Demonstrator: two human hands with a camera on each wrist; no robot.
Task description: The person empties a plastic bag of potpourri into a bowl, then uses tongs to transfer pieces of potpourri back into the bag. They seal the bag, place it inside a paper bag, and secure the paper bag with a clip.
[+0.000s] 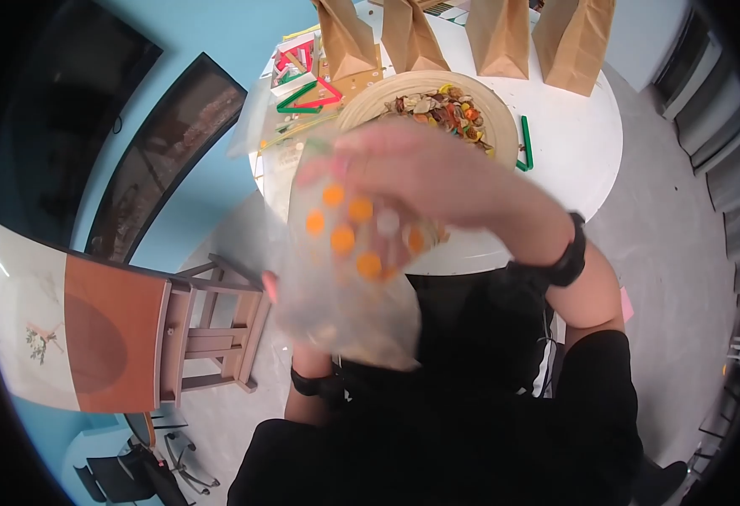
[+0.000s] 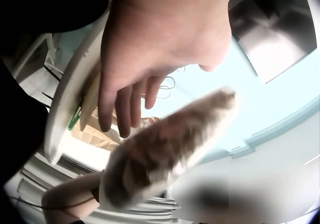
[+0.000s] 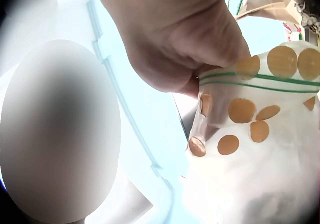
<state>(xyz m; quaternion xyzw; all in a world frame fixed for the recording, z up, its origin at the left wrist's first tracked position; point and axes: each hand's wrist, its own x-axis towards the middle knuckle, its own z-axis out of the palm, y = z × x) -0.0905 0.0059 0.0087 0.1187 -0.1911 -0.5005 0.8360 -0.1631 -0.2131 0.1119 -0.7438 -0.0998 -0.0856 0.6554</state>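
Observation:
A clear zip bag (image 1: 345, 299) printed with orange dots hangs in front of the person, above the table's near edge. My right hand (image 1: 429, 173) holds it by the top; in the right wrist view the thumb side grips the bag (image 3: 280, 169) beside its green zip line (image 3: 260, 79). Brownish contents show in the lower part of the bag (image 2: 165, 154) in the left wrist view. There my left hand (image 2: 160, 49) is beside the bag with fingers loosely extended. Most of that hand is hidden behind the bag in the head view.
A round wooden tray (image 1: 357, 99) of colourful dried pieces stands on the white table (image 1: 589, 152). Several brown paper bags (image 1: 496, 42) line the back. Green and red clips (image 1: 302, 103) lie at the left, a green clip (image 1: 526, 143) at the right. A wooden stool (image 1: 218, 329) stands left.

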